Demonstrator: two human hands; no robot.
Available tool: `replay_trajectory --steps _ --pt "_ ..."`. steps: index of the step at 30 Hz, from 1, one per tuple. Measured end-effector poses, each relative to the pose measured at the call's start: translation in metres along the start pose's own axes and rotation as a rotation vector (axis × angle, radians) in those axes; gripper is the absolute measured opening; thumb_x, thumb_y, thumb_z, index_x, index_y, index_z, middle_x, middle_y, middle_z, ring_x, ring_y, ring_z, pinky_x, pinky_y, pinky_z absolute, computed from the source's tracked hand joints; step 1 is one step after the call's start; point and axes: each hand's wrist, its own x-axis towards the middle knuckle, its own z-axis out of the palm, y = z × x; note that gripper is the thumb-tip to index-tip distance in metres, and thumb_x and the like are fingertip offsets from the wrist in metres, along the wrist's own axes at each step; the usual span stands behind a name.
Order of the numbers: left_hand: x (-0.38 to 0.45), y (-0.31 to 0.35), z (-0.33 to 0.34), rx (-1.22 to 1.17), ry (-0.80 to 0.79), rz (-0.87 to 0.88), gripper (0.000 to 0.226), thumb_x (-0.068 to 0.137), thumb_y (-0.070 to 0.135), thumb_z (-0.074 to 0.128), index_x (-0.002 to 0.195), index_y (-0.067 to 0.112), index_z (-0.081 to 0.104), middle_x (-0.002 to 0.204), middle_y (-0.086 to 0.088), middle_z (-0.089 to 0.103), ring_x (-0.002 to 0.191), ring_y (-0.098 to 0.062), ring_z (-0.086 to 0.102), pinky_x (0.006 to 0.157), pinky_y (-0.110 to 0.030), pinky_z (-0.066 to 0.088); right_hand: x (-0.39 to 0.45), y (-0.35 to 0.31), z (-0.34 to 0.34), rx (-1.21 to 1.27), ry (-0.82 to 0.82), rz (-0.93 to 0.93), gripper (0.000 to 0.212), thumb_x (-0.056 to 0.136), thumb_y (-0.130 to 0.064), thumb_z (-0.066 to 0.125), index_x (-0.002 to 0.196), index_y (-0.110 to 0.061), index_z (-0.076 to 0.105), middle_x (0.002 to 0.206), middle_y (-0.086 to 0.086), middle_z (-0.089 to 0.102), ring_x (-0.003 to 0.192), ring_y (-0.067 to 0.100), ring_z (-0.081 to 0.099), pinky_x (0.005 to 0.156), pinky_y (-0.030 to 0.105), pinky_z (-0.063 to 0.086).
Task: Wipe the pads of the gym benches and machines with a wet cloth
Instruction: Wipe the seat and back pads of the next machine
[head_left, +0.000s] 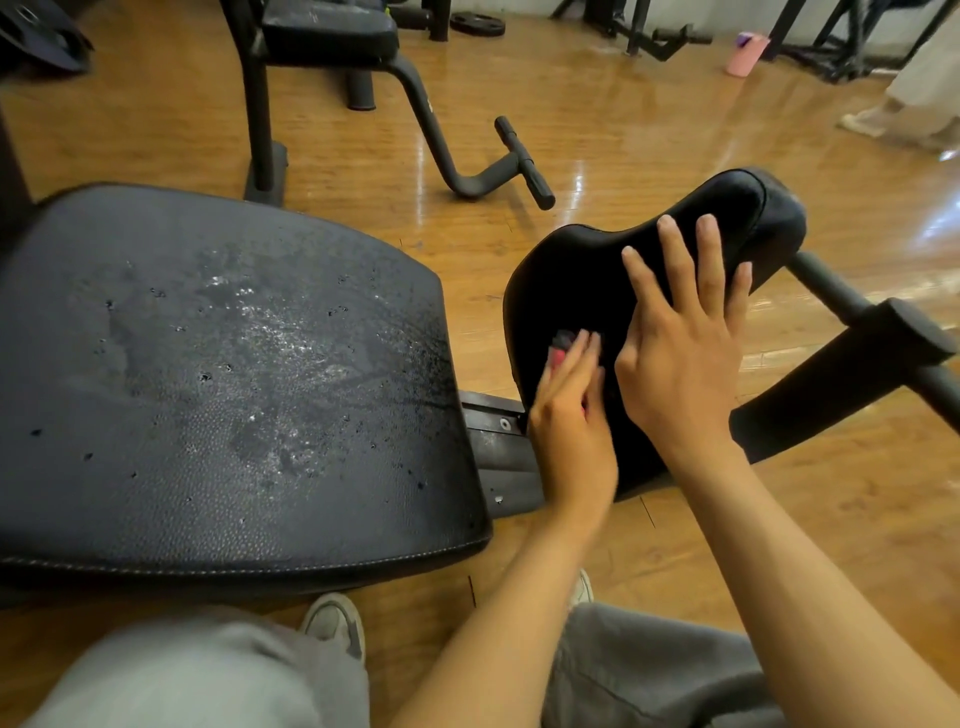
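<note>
A small curved black seat pad (587, 270) rises at the right of a gym bench. My right hand (680, 343) lies flat on its top, fingers spread and straight. My left hand (571, 421), blurred by motion, presses a small reddish cloth (560, 347) against the lower left side of this pad with its fingers extended; only a bit of cloth shows past the fingertips. To the left lies the large black back pad (234, 374), worn, cracked and streaked with damp patches.
The bench's black metal frame (831, 374) runs out to the right, with a bolted bracket (498, 441) between the pads. Another bench with a foot bar (524, 163) stands behind on the wooden floor. A pink bottle (745, 52) sits far right. My knees and shoes are below.
</note>
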Motion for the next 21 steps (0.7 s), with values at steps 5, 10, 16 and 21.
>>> replay_trajectory --steps 5,10,16,21 --pt "0.094 -0.019 0.009 0.013 -0.013 -0.144 0.039 0.105 0.007 0.053 0.141 0.017 0.062 0.147 0.002 0.059 0.144 -0.014 0.044 0.118 -0.034 0.037 0.001 0.000 0.000 -0.012 -0.003 -0.010 0.059 0.096 -0.014 0.048 0.154 -0.022 0.042 0.171 0.001 0.014 0.158 0.024 -0.003 0.127 0.053 0.002" --pt "-0.013 -0.007 0.001 -0.032 0.059 -0.027 0.040 0.105 0.008 0.052 0.142 0.021 0.060 0.149 0.011 0.056 0.150 -0.008 0.036 0.121 -0.025 0.034 0.001 0.000 0.003 -0.002 0.006 -0.010 0.062 0.092 -0.013 0.052 0.153 -0.021 0.044 0.170 0.002 0.016 0.158 0.025 -0.001 0.126 0.054 0.002" --pt "0.004 -0.008 0.000 -0.019 -0.005 -0.023 0.037 0.105 0.009 0.055 0.141 0.014 0.061 0.147 0.003 0.058 0.146 -0.009 0.037 0.119 -0.019 0.030 -0.001 -0.002 0.000 -0.067 -0.021 -0.020 0.058 0.097 -0.017 0.043 0.155 -0.022 0.039 0.171 0.002 0.011 0.158 0.028 -0.003 0.126 0.056 0.001" --pt "0.056 -0.010 0.009 -0.044 0.020 -0.059 0.039 0.102 0.001 0.056 0.139 0.011 0.063 0.145 0.000 0.060 0.145 -0.019 0.044 0.117 -0.040 0.042 -0.002 -0.005 0.000 -0.123 -0.054 -0.031 0.056 0.100 -0.023 0.038 0.157 -0.022 0.035 0.171 0.004 0.007 0.158 0.032 -0.004 0.125 0.059 0.003"
